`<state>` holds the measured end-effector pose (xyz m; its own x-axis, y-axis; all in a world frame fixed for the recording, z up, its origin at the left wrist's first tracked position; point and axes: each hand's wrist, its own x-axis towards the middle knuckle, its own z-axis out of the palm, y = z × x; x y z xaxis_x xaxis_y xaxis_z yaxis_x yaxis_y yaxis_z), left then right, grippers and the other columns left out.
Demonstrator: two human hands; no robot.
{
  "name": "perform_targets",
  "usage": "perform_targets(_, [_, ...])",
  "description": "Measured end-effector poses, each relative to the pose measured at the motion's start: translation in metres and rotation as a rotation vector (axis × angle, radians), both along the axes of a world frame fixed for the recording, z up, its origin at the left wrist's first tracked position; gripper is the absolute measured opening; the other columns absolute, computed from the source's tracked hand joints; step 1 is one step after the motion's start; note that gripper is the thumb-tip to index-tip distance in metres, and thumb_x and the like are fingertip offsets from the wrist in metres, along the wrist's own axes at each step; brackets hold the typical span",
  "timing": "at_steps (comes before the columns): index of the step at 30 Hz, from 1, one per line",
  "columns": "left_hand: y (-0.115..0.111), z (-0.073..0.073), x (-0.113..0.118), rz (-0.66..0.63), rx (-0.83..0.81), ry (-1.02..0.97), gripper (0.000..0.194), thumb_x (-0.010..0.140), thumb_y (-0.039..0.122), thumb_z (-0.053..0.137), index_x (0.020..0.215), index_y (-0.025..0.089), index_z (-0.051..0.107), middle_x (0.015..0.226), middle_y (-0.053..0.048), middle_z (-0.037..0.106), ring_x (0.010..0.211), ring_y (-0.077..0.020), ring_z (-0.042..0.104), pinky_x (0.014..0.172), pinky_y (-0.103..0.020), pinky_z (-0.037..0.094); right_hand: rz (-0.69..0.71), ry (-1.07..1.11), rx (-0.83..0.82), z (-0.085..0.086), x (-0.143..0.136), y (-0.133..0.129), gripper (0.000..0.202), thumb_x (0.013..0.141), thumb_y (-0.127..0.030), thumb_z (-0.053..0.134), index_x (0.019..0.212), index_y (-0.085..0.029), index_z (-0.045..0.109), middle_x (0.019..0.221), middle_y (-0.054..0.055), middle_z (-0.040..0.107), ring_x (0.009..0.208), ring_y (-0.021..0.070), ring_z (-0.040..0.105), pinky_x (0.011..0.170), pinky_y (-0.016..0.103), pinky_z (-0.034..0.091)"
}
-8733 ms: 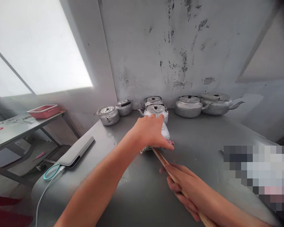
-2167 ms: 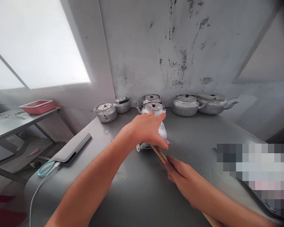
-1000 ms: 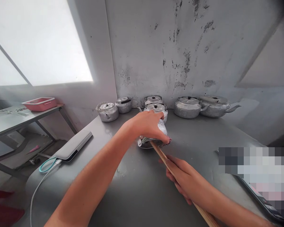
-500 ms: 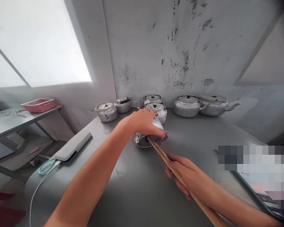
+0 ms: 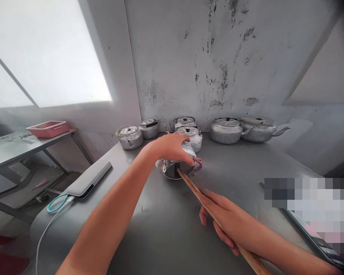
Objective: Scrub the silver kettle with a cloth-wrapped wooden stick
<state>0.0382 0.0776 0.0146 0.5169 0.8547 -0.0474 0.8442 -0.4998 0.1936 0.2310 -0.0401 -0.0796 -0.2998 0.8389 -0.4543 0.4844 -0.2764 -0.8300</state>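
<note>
Tipped on its side on the grey table point(image 5: 160, 229), a small silver kettle point(image 5: 189, 149) turns its open mouth toward me. My left hand point(image 5: 174, 147) is wrapped over its top, with a red-and-green wound handle point(image 5: 199, 164) beside the thumb. A long wooden stick point(image 5: 193, 188) is in my right hand point(image 5: 222, 214), fingers closed loosely round it. The stick's far end is inside the kettle's mouth, where something dark shows; its near end runs out of the bottom of the picture.
Several silver kettles stand along the wall, including a spouted one point(image 5: 258, 128) and one close behind my left hand point(image 5: 193, 135). A power bank point(image 5: 88, 179) with a cable lies left. A phone point(image 5: 312, 236) lies right. A pink basket point(image 5: 50, 129) sits on another table.
The small kettle's mouth has shifted slightly left. The stick's tip has moved a little left and down, and my right hand's fingers have loosened and dropped slightly.
</note>
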Motion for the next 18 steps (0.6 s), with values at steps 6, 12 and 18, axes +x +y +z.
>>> perform_targets(6, [-0.002,0.005,-0.005,-0.036,-0.035,-0.012,0.091,0.066,0.068,0.066,0.147,0.031,0.044,0.152,-0.002,0.045,0.135,-0.0329,0.045,0.099,-0.035,0.047,-0.084,0.005,-0.029,0.012,-0.007,-0.003,0.043,0.096,-0.059,0.036,0.081,-0.021,0.049,0.069,-0.007,0.046,0.035,0.0011,0.029,0.03,0.015,0.032])
perform_targets(12, [-0.008,0.009,0.0,-0.082,-0.044,0.008,0.096,0.064,0.071,0.067,0.147,0.029,0.044,0.149,-0.004,0.049,0.131,-0.0311,0.048,0.099,-0.037,0.047,-0.145,0.056,-0.067,0.019,-0.017,-0.007,0.035,0.095,-0.054,0.039,0.088,-0.022,0.052,0.078,-0.005,0.051,0.04,0.0027,0.034,0.033,0.017,0.036])
perform_targets(18, [-0.007,0.007,0.002,-0.082,-0.066,0.005,0.103,0.061,0.084,0.061,0.147,0.029,0.043,0.151,-0.003,0.047,0.132,-0.0324,0.047,0.099,-0.037,0.046,-0.127,0.054,-0.021,0.013,-0.026,-0.005,0.04,0.097,-0.056,0.035,0.079,-0.022,0.048,0.07,-0.007,0.043,0.038,0.0035,0.03,0.031,0.018,0.034])
